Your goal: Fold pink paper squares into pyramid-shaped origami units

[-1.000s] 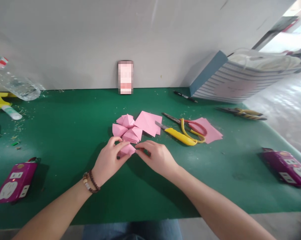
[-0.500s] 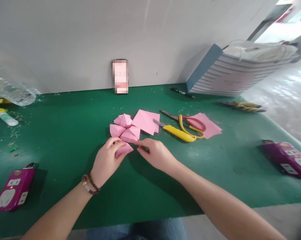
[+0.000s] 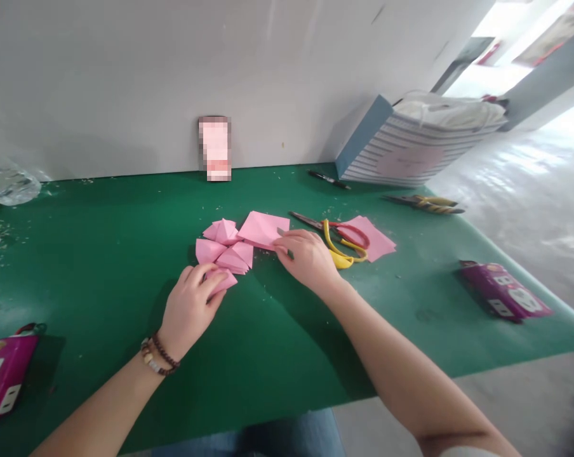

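A small folded piece of pink paper (image 3: 224,283) sits just on the person's side of a cluster of folded pink shapes (image 3: 237,257), pinched between the thumb and fingers of the left hand (image 3: 186,311), which wears beaded bracelets (image 3: 148,357) at the wrist. Right of the cluster lies a stack of pink sheets (image 3: 262,228), and the right hand (image 3: 310,259) reaches to its lower right edge, fingers bent — whether they have closed on paper cannot be told. That same hand hides most of a yellow-handled knife (image 3: 340,260), its blade tip showing over the stack. Just beyond are scissors (image 3: 327,236) with red and yellow grips, their loops partly over more pink sheets (image 3: 382,244). All of this rests on a green table (image 3: 125,266). Farther back, a phone (image 3: 215,149) with a blurred screen leans on the grey wall (image 3: 125,76), while a pen (image 3: 329,179) lies near a striped paper bag (image 3: 406,152). Pliers (image 3: 427,203) lie by the table's right edge — one purple box (image 3: 506,291) nearer, another (image 3: 8,374) at far left, below a clear bottle (image 3: 11,181).
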Motion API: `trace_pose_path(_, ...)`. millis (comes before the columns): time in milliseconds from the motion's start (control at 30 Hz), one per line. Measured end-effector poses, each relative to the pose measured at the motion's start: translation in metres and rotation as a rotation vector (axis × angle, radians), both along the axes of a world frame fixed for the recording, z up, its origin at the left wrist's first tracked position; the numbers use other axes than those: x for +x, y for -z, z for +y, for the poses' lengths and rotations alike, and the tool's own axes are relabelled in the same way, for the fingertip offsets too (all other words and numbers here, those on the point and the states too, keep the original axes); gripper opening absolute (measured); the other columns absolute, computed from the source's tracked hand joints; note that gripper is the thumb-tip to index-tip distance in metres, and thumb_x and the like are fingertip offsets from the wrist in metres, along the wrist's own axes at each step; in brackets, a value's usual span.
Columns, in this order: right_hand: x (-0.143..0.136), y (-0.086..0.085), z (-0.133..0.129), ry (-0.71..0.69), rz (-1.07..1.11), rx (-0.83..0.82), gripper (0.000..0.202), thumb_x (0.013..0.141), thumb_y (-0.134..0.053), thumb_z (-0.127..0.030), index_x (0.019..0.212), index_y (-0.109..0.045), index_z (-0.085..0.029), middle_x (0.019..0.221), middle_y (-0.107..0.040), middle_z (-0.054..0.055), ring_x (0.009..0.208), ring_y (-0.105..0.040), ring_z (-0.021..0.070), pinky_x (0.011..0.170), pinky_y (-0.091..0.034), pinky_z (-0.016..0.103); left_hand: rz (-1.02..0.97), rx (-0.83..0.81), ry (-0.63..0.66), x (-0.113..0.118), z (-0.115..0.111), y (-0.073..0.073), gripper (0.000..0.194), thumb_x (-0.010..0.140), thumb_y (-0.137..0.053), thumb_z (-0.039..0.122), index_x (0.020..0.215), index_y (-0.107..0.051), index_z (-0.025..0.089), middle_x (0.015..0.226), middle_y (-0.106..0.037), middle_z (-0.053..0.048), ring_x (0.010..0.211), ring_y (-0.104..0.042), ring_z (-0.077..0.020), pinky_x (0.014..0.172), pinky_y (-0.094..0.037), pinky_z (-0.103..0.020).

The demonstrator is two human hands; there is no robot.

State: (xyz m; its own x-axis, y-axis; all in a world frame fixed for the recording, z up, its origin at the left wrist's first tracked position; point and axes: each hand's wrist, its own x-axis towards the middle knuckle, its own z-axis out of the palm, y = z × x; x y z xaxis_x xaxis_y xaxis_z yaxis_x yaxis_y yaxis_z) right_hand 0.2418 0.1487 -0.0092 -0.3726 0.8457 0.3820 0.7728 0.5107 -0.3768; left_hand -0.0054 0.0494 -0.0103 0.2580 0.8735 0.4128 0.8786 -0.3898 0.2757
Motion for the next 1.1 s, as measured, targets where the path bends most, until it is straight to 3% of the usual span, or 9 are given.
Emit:
trace_pose_path(200,0.002,-0.016,-0.003,0.210,0.226,0.108,0.023,0.093,-0.050,-0.025,0.098,-0.072,-0.021,0.094,-0.074,0.008,0.089,-0.068,0.0229,0.080,-0.055,0.039,0.000,-0.012,0.070,-0.003,-0.001,0.000,0.034,0.085,-0.068,0.022,0.118,-0.063,0.024,0.120,-0.062,-0.009,0.097,-0.056,-0.0261,0.083,-0.054,-0.042)
trace_pose_path(300,0.001,-0.033,-0.018,0.217,0.388,0.234,0.015,0.090,-0.057,-0.024,0.093,-0.071,-0.024,0.092,-0.075,0.005,0.087,-0.069,0.0221,0.079,-0.056,0.039,-0.022,-0.014,0.070,-0.004,-0.003,-0.001,0.041,0.083,-0.071,0.028,0.122,-0.059,0.025,0.120,-0.062,-0.009,0.099,-0.057,-0.0265,0.085,-0.053,-0.043)
trace_pose_path(367,0.003,-0.044,-0.038,0.084,0.372,0.347,0.014,0.089,-0.059,-0.020,0.092,-0.071,-0.027,0.088,-0.075,0.003,0.089,-0.069,0.0221,0.083,-0.055,0.040,-0.088,0.036,0.048,-0.005,-0.005,-0.005,0.041,0.083,-0.071,0.033,0.121,-0.058,0.025,0.120,-0.061,-0.009,0.103,-0.057,-0.0267,0.088,-0.053,-0.043)
trace_pose_path(500,0.010,-0.053,-0.090,-0.330,0.014,0.408,0.023,0.087,-0.063,-0.015,0.103,-0.069,-0.031,0.093,-0.077,0.000,0.094,-0.070,0.0215,0.077,-0.054,0.035,-0.263,0.240,0.057,-0.011,-0.015,-0.016,0.041,0.084,-0.070,0.040,0.117,-0.053,0.024,0.113,-0.060,-0.010,0.107,-0.059,-0.0260,0.088,-0.054,-0.040)
trace_pose_path(600,0.011,-0.040,-0.126,-0.491,-0.142,0.375,0.021,0.091,-0.053,-0.011,0.098,-0.070,-0.022,0.092,-0.077,0.004,0.091,-0.070,0.0210,0.077,-0.055,0.035,-0.250,0.273,0.283,-0.011,-0.026,-0.022,0.049,0.084,-0.061,0.059,0.116,-0.053,0.023,0.106,-0.063,-0.011,0.101,-0.062,-0.0262,0.087,-0.054,-0.043)
trace_pose_path(733,0.008,-0.014,-0.148,-0.540,-0.131,0.269,0.018,0.093,-0.053,-0.012,0.092,-0.070,-0.018,0.104,-0.075,0.008,0.102,-0.068,0.0223,0.086,-0.056,0.038,-0.098,0.136,0.598,-0.001,-0.035,-0.023,0.060,0.078,-0.059,0.073,0.107,-0.059,0.020,0.099,-0.070,-0.009,0.100,-0.067,-0.0260,0.087,-0.055,-0.039)
trace_pose_path(867,0.007,-0.001,-0.149,-0.575,-0.119,0.188,0.018,0.093,-0.053,-0.014,0.097,-0.070,-0.018,0.105,-0.075,0.008,0.110,-0.066,0.0227,0.096,-0.054,0.039,0.039,-0.053,0.699,0.014,-0.039,-0.017,0.056,0.081,-0.060,0.066,0.102,-0.065,0.014,0.108,-0.071,-0.014,0.104,-0.066,-0.0282,0.090,-0.056,-0.040)
trace_pose_path(1000,0.011,-0.001,-0.147,-0.590,-0.115,0.116,0.019,0.093,-0.054,-0.014,0.105,-0.069,-0.018,0.103,-0.076,0.007,0.103,-0.069,0.0207,0.098,-0.053,0.039,0.061,-0.081,0.690,0.019,-0.042,-0.011,0.021,0.092,-0.057,0.029,0.100,-0.067,0.013,0.108,-0.072,-0.013,0.104,-0.067,-0.0252,0.090,-0.057,-0.038)
trace_pose_path(1100,0.015,-0.005,-0.144,-0.558,-0.041,0.064,0.016,0.092,-0.058,-0.016,0.104,-0.069,-0.020,0.102,-0.076,0.006,0.101,-0.070,0.0199,0.093,-0.055,0.038,0.027,-0.065,0.687,0.018,-0.042,-0.011,0.017,0.090,-0.053,0.013,0.096,-0.068,0.015,0.105,-0.073,-0.009,0.103,-0.068,-0.0221,0.092,-0.056,-0.036)
